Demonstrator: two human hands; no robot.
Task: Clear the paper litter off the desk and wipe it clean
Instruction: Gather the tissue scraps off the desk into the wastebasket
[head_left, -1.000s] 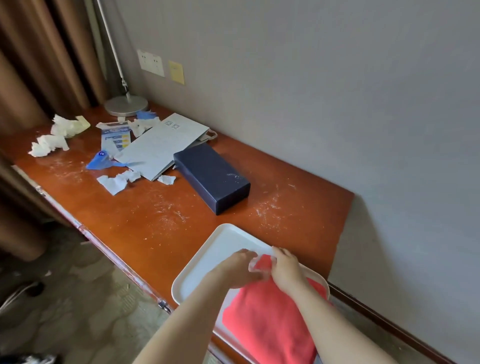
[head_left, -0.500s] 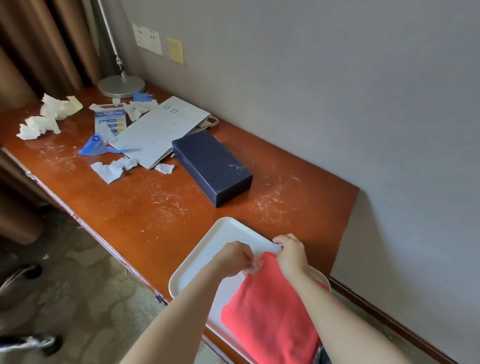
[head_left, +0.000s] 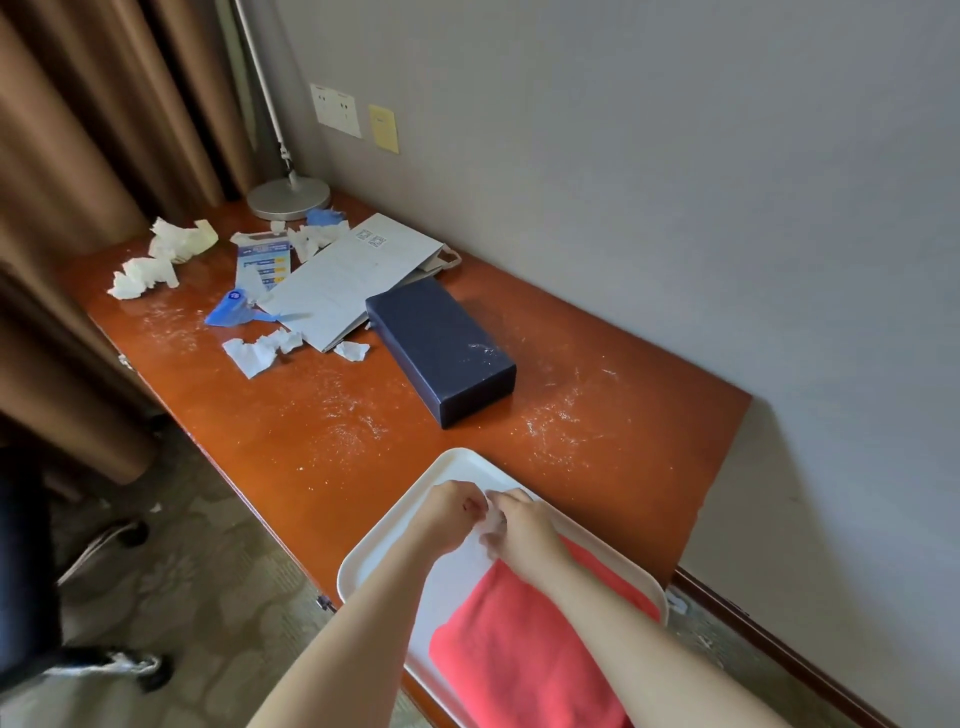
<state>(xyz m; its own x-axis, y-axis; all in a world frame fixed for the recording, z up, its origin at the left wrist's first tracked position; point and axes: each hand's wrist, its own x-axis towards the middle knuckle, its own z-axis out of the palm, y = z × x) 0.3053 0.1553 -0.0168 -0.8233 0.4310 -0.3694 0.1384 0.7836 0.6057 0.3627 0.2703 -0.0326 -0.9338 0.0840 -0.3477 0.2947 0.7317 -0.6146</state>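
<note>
Nearby, left hand and right hand pinching a white scrap over the tray, navy box beyond

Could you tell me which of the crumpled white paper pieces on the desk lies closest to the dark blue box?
The small white scrap just left of the dark blue box; the others lie farther left.

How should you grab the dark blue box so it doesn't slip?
Probably take the box from above, across its narrow width, fingers on the two long side walls near the middle. It lies flat and closed on the desk, long and slim, so the short span suits one hand. The near end is free; the far end touches the paper bag, so avoid gripping there.
</note>
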